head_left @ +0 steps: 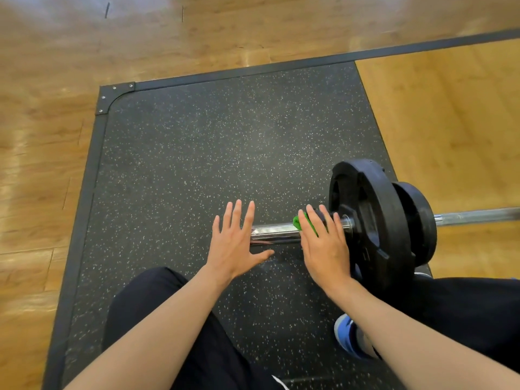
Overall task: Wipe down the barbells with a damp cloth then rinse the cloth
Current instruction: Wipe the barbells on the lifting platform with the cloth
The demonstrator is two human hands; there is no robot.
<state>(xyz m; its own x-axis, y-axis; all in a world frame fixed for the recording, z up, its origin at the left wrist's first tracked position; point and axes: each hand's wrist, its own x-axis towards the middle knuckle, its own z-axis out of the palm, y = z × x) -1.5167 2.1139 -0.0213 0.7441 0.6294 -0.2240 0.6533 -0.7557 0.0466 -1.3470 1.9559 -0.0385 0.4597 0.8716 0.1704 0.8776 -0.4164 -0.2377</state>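
Soft green cloth (297, 222), heavy slippery barbell (275, 232).
Right grip (323, 244) presses the cloth with flat fingers (316, 220); left grip (235, 243) spread apart, empty. Better wrap it round.

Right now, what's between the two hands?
Head view: bare chrome barbell sleeve lies between left hand and right hand, which presses the green cloth onto it.

Speckled rubber mat (197, 164), wooden floor (42, 164), blue shoe (344, 333)

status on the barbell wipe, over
Left hand open at end of barbell sleeve. Right hand flat, pressing green cloth onto it. Weight plates close beside.
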